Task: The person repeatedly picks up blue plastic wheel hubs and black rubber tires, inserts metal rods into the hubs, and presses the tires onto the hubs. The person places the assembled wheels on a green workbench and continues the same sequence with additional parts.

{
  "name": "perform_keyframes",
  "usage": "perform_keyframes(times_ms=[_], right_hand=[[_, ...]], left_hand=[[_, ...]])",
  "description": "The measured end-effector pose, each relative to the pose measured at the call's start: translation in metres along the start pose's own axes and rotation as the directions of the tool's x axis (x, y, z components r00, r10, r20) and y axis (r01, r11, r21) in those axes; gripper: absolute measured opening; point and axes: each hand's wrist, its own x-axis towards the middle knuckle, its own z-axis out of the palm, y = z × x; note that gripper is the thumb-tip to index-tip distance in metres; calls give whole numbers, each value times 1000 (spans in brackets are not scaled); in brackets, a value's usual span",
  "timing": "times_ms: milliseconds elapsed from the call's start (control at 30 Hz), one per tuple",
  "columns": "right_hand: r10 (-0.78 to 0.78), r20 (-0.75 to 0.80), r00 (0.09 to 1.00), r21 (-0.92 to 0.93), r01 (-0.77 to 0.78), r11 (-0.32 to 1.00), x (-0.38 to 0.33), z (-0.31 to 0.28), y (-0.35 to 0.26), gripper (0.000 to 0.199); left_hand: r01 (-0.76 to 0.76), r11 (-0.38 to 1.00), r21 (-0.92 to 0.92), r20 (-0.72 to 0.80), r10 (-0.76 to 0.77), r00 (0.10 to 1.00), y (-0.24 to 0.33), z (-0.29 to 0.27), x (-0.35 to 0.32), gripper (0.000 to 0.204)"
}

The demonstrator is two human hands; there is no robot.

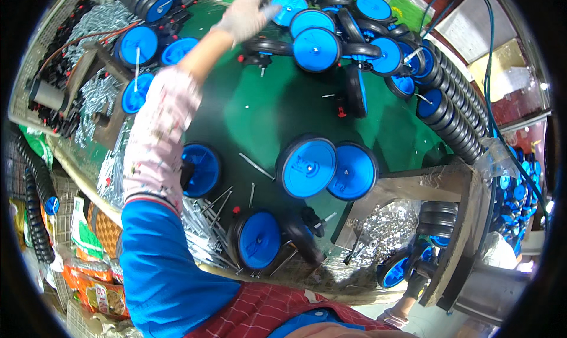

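One hand shows here, the left hand [245,18], in a pale work glove at the top of the frame. The arm comes up from the lower left in a blue sleeve with a pink flowered cover over it. The hand is stretched far out, likely because the wheels lie at the far side of the table. Its fingers look curled around something small and pale at the fingertips. It may be a pin or a cap, but it is too blurred to tell what it is. So the hand looks partly closed, holding that small thing, right at the edge of a blue wheel [289,6] at the top of the frame. The right hand is not in view.

Just under the glove lies a black tyre [269,46] on its side. Next to it, a heap of blue wheels with black tyres [348,33] fills the upper middle. They lie tipped over each other, as if dropped in a pile.

Lower down, two big blue wheels [308,166] stand side by side near the middle on the green table [266,110]. Another wheel [258,239] lies near the bottom. Thin metal pins [257,166] are scattered on the green top, close enough to grab.

On the right, a long row of black tyres [455,110] leans in a curved stack. At the left, a wire basket [44,39] holds metal bits. A wooden box of shiny washers [384,231] sits at the lower right.
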Motion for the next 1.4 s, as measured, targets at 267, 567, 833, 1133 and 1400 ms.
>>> perform_keyframes(times_ms=[267,567,833,1133,1400], right_hand=[[-120,-3,993,-31,120,992,-4,-12,-14,58],[48,8,999,151,-49,987,-6,2,13,54],[-46,-49,998,52,49,997,-21,9,11,48],[261,21,965,450,-242,860,0,-26,-19,45],[1,-16,1000,119,1,993,21,8,49,30]], left_hand=[[418,908,33,52,-419,906,-187,114,131,83],[66,972,-227,162,-29,986,-145,140,80,53],[104,955,-278,445,32,895,-39,101,-50,68],[-586,810,5,256,566,784,155,-66,-167,54],[-358,755,-549,298,577,761,281,-25,-400,57]])
